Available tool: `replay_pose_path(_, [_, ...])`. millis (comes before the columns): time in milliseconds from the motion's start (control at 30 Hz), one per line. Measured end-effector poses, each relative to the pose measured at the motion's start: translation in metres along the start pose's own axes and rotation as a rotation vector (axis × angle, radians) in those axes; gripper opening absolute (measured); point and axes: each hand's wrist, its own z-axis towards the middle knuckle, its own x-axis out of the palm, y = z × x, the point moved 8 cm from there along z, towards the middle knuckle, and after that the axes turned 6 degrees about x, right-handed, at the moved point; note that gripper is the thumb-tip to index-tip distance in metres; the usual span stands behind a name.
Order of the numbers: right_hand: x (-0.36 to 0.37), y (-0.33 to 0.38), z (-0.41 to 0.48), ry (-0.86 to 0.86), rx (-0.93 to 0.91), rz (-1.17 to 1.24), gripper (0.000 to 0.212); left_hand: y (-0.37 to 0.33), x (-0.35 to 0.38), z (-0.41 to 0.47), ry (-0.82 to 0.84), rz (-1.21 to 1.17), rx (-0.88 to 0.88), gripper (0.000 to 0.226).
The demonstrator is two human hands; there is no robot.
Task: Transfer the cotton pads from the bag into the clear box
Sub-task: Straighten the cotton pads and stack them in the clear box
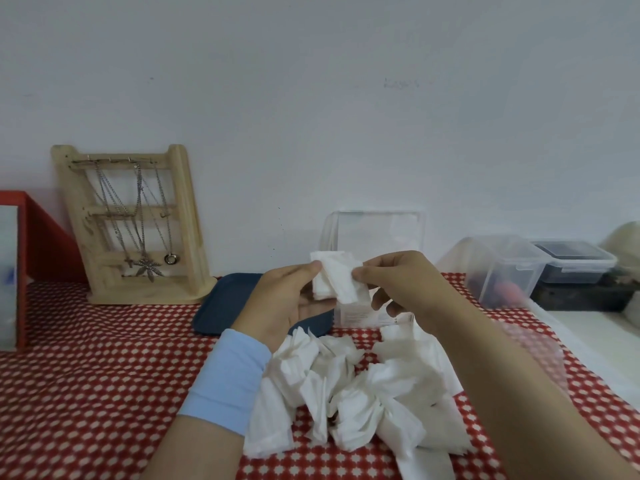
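Both hands hold a small stack of white cotton pads [337,278] in the air, in the middle of the view. My left hand [287,299] pinches the stack's left edge and my right hand [398,282] pinches its right edge. Right behind the hands stands the clear box [375,233] with its lid raised; its lower part is hidden by my fingers. A heap of loose white cotton pads [349,386] lies on the red patterned tablecloth below my wrists. The see-through bag [540,355] lies under my right forearm, blurred.
A dark blue tray [221,303] lies left of the clear box. A wooden necklace stand [138,223] leans at the back left, next to a red frame [38,237]. Clear lidded containers [512,268] stand at the right on a white surface.
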Motion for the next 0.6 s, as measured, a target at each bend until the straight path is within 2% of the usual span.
replay_pose_path(133, [-0.004, 0.008, -0.002, -0.023, -0.033, 0.1, 0.012, 0.002, -0.009, 0.001, -0.103, -0.025, 0.015, 0.02])
replay_pose_path(267, [0.005, 0.013, -0.007, 0.107, -0.04, 0.196, 0.013, -0.002, -0.006, -0.001, -0.115, -0.035, 0.063, 0.021])
replay_pose_path(400, [0.002, 0.008, -0.006, -0.001, -0.024, 0.116, 0.011, -0.004, 0.004, -0.003, -0.047, -0.037, 0.07, 0.026])
replay_pose_path(600, [-0.004, 0.008, -0.006, -0.05, -0.013, 0.126, 0.012, -0.005, 0.012, -0.005, -0.022, -0.067, 0.025, 0.039])
